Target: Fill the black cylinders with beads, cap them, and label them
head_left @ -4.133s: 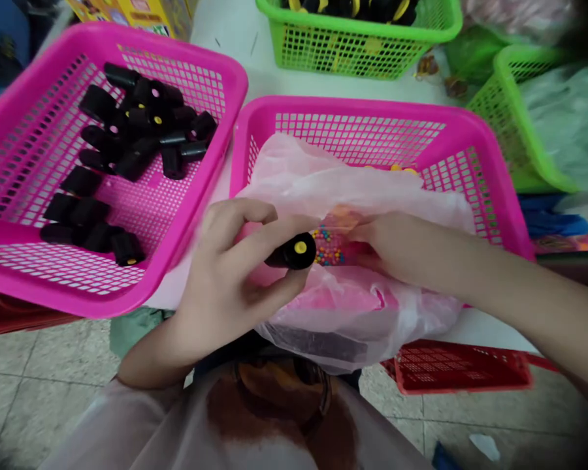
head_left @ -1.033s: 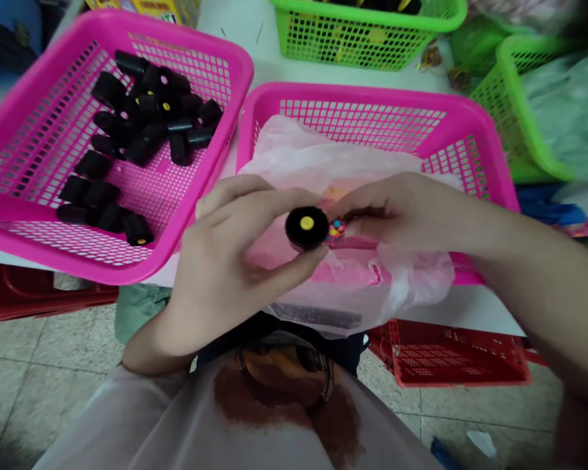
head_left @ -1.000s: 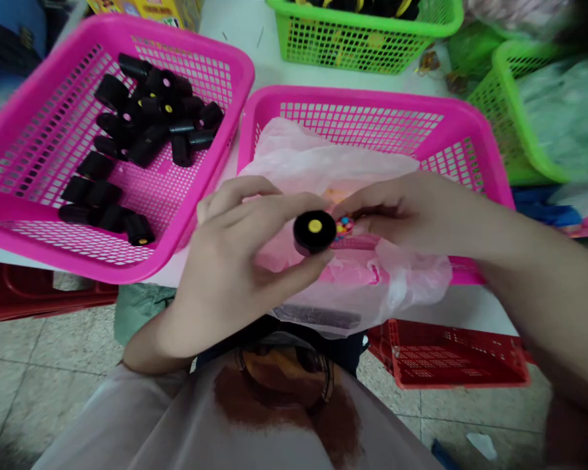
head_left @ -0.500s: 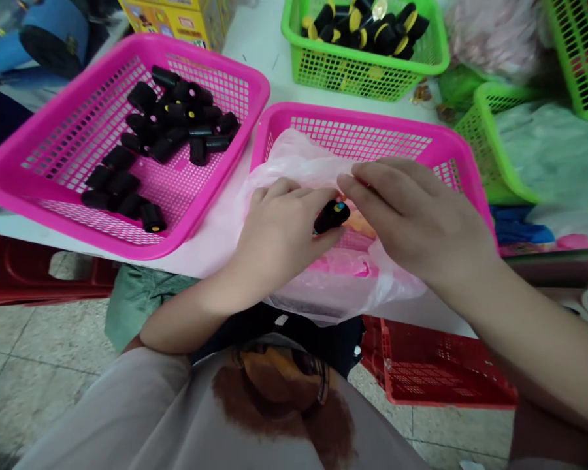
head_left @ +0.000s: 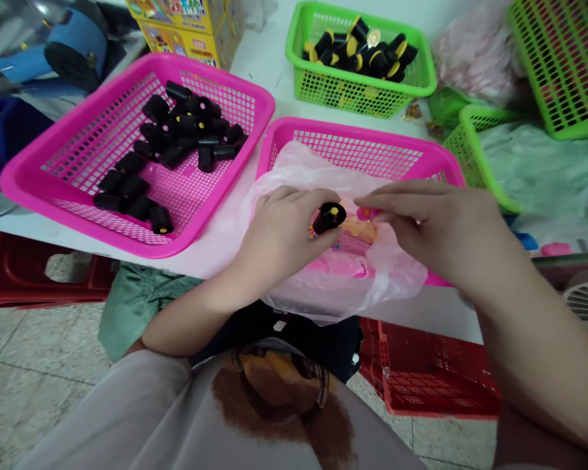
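Observation:
My left hand (head_left: 287, 241) is closed round a black cylinder (head_left: 329, 218) with a small yellow spot on its end. Below the cylinder, tiny coloured beads show inside a thin pinkish plastic bag (head_left: 294, 163). To the right, my right hand (head_left: 436, 225) pinches a small pink piece (head_left: 366, 213) with an orange centre, a short gap away from the cylinder. The bag lies open in a pink basket (head_left: 353, 130), with an orange-yellow patch (head_left: 360, 230) visible in it. On the left, another pink basket (head_left: 149, 245) holds several similar black cylinders (head_left: 186, 140).
Black pieces with yellow ends fill part of a green basket (head_left: 357, 98) at the back. Yellow boxes (head_left: 186, 36) stand at the back left. Bagged pieces (head_left: 549, 163) and green baskets crowd the right. A red crate (head_left: 436, 372) sits below the table edge.
My right hand has drawn back to the right from the cylinder, and the pink piece now shows in its fingers. The cylinder's end shows a yellow spot instead of a blue one. The view has shifted slightly.

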Available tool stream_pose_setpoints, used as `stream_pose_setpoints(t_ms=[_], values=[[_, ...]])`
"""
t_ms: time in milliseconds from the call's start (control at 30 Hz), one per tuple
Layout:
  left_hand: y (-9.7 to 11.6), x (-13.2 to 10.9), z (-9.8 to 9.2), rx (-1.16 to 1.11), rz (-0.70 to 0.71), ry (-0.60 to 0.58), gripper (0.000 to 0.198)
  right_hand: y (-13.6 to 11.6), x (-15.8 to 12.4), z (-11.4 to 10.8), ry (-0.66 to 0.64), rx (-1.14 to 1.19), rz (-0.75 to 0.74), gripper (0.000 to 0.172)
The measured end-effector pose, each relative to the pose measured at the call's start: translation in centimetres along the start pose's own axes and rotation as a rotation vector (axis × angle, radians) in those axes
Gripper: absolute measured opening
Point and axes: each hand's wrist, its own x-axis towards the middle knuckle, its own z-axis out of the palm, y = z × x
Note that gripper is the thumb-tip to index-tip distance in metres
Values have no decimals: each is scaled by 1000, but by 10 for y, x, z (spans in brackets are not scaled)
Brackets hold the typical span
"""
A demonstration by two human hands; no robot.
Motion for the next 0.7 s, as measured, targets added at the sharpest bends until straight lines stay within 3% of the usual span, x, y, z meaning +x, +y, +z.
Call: stream_pose_setpoints(t_ms=[100, 233, 300, 433, 567, 700], values=[[-3, 0, 0, -44, 19, 34, 30, 14, 3, 11, -155, 94, 60, 38], [-6, 1, 2, -37, 37, 57, 28, 21, 10, 22, -193, 283, 263, 27], [-6, 0, 3, -18, 25, 42, 28, 16, 12, 20, -124, 484, 372, 17], [-3, 0, 3, 28, 8, -34, 24, -8, 18, 16, 179, 759, 440, 28], [0, 2, 3, 59, -7, -49, 27, -27, 23, 26, 124, 741, 395, 23], [1, 2, 2, 61, -17, -58, 23, -27, 24, 37, 110, 798, 403, 23]])
